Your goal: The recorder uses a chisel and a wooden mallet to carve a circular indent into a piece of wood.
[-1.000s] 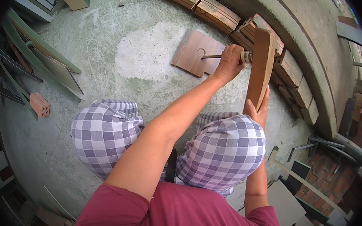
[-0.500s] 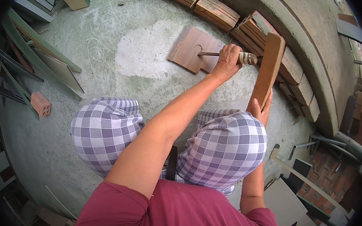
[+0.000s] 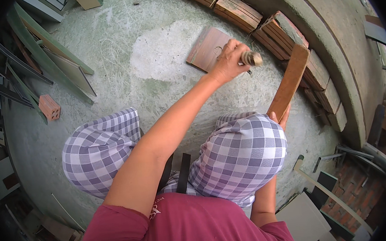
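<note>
My left hand (image 3: 230, 67) is wrapped round a chisel (image 3: 252, 58), its banded, pale handle end sticking out past the fist. The blade is mostly hidden behind the hand. Below lies a flat brown wooden board (image 3: 204, 48) on the concrete, with a round mark (image 3: 218, 50) cut or drawn on it; the fist covers its right part. My right hand (image 3: 286, 118), partly hidden by my knee, grips the lower end of a long flat wooden bat (image 3: 290, 79). The bat slants up to the right, apart from the chisel.
Stacked reddish tiles (image 3: 239, 11) run along a curved concrete ledge (image 3: 332, 41). Long green-edged boards (image 3: 47, 55) lean at the left, beside a hollow brick (image 3: 49, 107). At the lower right are pale panels (image 3: 302, 218) and a long strip (image 3: 330, 193).
My left hand has moved a little left and tipped the chisel more upright, its handle end now toward me. The bat has swung down slightly, away from the chisel handle.
</note>
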Demonstrator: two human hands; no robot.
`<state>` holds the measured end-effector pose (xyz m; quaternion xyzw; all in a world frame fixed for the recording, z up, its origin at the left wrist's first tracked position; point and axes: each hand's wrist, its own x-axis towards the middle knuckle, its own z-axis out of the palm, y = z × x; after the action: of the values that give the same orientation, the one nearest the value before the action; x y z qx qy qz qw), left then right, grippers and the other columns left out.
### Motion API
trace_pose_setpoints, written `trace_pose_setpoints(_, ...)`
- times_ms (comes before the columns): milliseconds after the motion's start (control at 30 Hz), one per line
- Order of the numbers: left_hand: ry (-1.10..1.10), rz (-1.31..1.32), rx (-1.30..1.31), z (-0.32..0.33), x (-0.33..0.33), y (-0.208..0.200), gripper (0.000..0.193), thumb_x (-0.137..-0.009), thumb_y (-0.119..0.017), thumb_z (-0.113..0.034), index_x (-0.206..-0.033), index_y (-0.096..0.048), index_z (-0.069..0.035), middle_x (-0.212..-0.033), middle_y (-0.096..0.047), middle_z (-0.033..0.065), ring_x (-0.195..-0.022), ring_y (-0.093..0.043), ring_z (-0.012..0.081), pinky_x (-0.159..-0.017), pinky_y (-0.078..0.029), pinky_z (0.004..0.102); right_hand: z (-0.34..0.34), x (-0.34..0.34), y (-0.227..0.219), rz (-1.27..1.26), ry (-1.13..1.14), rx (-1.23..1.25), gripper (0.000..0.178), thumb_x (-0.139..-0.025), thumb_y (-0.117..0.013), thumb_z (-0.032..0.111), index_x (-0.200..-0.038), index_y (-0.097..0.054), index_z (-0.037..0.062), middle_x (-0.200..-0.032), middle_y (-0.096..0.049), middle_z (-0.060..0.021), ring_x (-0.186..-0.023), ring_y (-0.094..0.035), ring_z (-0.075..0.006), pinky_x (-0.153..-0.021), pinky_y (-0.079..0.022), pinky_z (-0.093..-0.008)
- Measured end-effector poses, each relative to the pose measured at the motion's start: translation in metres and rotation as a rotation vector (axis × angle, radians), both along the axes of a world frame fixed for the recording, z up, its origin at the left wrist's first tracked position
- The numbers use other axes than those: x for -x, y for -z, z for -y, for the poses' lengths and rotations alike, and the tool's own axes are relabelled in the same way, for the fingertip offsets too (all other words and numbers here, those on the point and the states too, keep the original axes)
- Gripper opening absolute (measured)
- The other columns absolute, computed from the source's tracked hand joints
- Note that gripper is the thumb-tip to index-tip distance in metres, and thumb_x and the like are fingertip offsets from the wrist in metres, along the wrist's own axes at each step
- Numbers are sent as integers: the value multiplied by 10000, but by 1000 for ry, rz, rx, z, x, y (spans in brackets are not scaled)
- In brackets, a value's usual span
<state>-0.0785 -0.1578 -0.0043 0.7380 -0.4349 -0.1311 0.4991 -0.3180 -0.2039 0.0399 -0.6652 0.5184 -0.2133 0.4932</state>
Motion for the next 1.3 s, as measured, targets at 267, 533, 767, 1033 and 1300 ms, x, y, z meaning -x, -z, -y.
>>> trace_pose_setpoints(267,-275,-26,-102,-44,-97,-36,390,-775,-696,-265,-1059,-529,-55,-1032,-573,142,-1001,-576,303,-895,-474,399,4,-6,6,45,-31,-34,830,-790,-592,423,-1463,-208,126,-1396,-343,-236,-1268,-376,-364,-1025,-328,-449)
trace_pose_setpoints(533,-272,-99,-254,-53,-96,-1,445,-749,-700,-263,-1092,-542,-28,-1037,-612,166,-995,-595,304,-875,-468,391,8,-1,6,81,-14,-5,851,-784,-606,430,-1459,-211,94,-1409,-328,-236,-1305,-339,-348,-1066,-272,-423)
trace_pose_setpoints(767,-127,-320,-325,-37,-65,-1,479,-716,-710,-274,-1096,-544,-34,-1049,-624,169,-1013,-592,314,-885,-468,393,11,3,5,68,15,-56,830,-795,-601,396,-1457,-212,83,-1410,-326,-235,-1308,-333,-338,-1070,-267,-415)
trace_pose_setpoints(1033,-44,-399,-291,-6,-29,-14,449,-724,-705,-287,-1055,-543,-30,-1006,-636,169,-966,-609,306,-858,-474,379,15,9,3,43,1,-6,822,-797,-602,378,-1457,-212,82,-1409,-329,-228,-1295,-352,-337,-1059,-287,-414)
trace_pose_setpoints(1300,46,-225,-210,48,-33,-7,519,-764,-700,-330,-1119,-494,-13,-1120,-572,186,-1071,-551,325,-909,-452,402,16,16,4,-10,58,0,856,-775,-598,468,-1461,-217,127,-1407,-337,-228,-1293,-362,-353,-1036,-329,-439)
